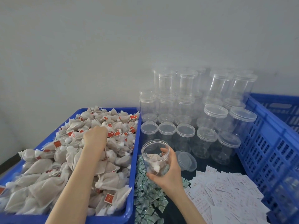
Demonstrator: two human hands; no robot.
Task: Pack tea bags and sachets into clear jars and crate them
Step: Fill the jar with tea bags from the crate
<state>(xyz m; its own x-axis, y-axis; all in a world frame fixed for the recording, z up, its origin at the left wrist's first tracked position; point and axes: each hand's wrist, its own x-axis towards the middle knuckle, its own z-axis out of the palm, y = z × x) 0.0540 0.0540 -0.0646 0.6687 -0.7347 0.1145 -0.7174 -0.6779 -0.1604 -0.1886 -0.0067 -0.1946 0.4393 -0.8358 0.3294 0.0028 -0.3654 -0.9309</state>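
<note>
Nearest the viewer, a heap of small green-and-white foil sachets [146,196] lies between the shallow blue plastic tray [134,152] and a spread of white printed paper sachets [226,193].

Just beyond, the right hand [168,173] grips a clear round plastic jar [155,156], tilted with its open mouth toward the tray; thumb under, fingers curled over the far wall. The jar holds a few tea bags, so it is judged early in filling. Its loose clear lid [187,160] lies just beside it.

The left hand [96,135] reaches into the tray's pile of grey-beige mesh tea bags with red tags [48,167]. Its fingers are buried among the bags; whether they have closed on one cannot be told.

Recommendation: keep the mouth angled at the tray edge and watch for strings snagging neighbouring bags.

Farther back stand stacked empty lidded clear jars [186,110]; the perforated blue crate [267,143] is at right.
</note>
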